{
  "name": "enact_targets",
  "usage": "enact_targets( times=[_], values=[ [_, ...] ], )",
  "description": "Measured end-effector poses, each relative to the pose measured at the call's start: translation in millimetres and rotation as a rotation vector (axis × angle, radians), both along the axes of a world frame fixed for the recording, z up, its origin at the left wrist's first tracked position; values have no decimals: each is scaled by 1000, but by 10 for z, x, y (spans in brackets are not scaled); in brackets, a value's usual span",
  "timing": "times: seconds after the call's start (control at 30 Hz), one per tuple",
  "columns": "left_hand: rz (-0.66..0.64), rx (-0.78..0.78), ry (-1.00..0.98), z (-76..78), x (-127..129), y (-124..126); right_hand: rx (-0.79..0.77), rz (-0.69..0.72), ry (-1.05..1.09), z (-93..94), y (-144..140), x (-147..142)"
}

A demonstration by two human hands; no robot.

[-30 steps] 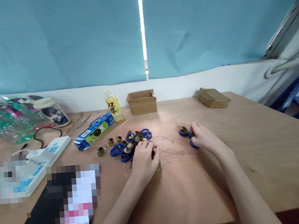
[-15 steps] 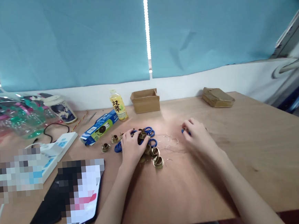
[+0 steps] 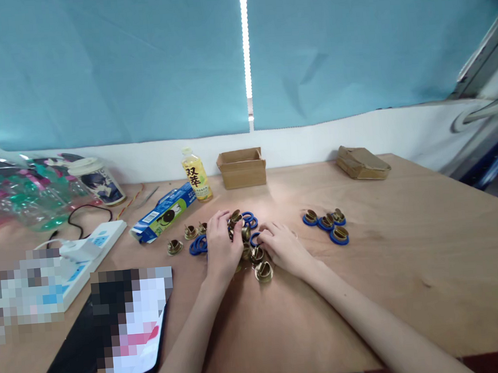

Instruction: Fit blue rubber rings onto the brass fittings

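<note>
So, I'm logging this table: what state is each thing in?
Left hand, at brass pile, grip unclear
Right hand, at blue ring, grip unclear
Leftmost brass piece, ringless
Four rightmost brass pieces, blue-ringed
Middle box, open
Far-right box, crumpled
Bottle, upright
Blue carton, lying
Cup, lidded
Power strip, plug inserted
Phone, screen lit

We could pass freely over the broad right side of the table (image 3: 435, 252), up to the four ringed fittings (image 3: 326, 223), which stand in the way of a low sweep. A gap runs between them and our right hand (image 3: 279, 246), leading back toward the box (image 3: 243, 174). The bottle (image 3: 197, 179) stands just left of that box. Our left hand (image 3: 223, 246) blocks part of the pile (image 3: 257, 256); farther left, the carton (image 3: 165, 215) and power strip (image 3: 100, 238) hem us in.
</note>
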State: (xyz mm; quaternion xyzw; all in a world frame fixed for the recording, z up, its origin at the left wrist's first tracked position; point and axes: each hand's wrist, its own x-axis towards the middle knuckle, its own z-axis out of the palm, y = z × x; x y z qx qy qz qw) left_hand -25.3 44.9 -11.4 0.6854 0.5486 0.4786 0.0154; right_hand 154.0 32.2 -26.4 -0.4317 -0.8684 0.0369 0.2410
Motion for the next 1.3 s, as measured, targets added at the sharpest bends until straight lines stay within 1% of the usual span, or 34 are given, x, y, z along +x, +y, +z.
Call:
enact_targets(
  times=[0.1,0.2,0.27,0.33,0.43,0.5,0.57,0.67,0.8,0.93,1.0,1.13,1.2,1.3],
  values=[
    [-50,12,-79,25,22,-24,29,7,34,22,10,9],
    [-94,-18,-153,23,41,-58,52,-10,129,62,18,41],
    [-149,-61,-228,19,56,-86,57,-34,255,105,19,83],
    [-214,-111,-308,28,84,-124,62,-29,421,158,2,130],
    [-346,-206,-443,81,158,-200,116,-8,603,235,-73,167],
    [-468,-299,-579,136,221,-254,156,12,616,270,-142,156],
    [-587,-401,-698,191,274,-296,155,48,597,289,-203,130],
    [-687,-515,-801,240,309,-323,119,79,579,307,-256,99],
    [-703,-637,-949,236,287,-316,120,74,554,348,-283,112],
    [-699,-693,-989,257,251,-317,120,56,549,387,-289,143],
    [-694,-682,-969,294,248,-333,122,49,549,399,-281,156],
    [-686,-599,-896,353,269,-379,140,54,516,405,-258,172],
    [-687,-596,-894,350,273,-389,143,75,496,398,-247,173],
    [-698,-599,-950,316,260,-372,132,116,485,382,-234,167]
  ],
)
